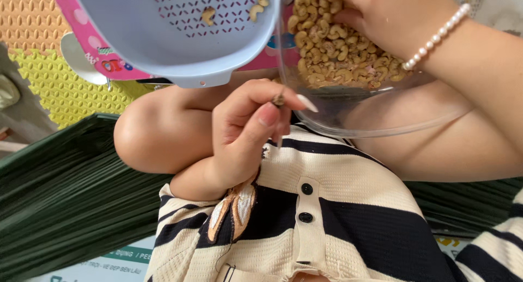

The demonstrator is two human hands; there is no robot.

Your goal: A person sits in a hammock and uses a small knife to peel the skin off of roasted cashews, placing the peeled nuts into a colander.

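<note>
The work in hand looks like sorting or peeling cashews. The left hand [245, 132] pinches a small thin tool [279, 101], its dark tip between thumb and forefinger, just below the near rim of the clear round plastic bowl [381, 116]. That bowl is heaped with pale curled cashew nuts [332, 47]. The right hand [392, 15], with a white pearl bracelet [436, 37] at the wrist, is curled down into the nuts; whether it has 1 gripped I cannot tell.

Left of the bowl sits a pale blue perforated plastic basket [174, 37] holding 3 or so nuts.

The next move, I judge, calls for bringing 1 nut to the tool tip (a fine, steady pinch).

Behind the basket lies a pink flat package with coloured print [101, 53]; far below the bowl, a white printed sheet with green lettering [120, 257].
</note>
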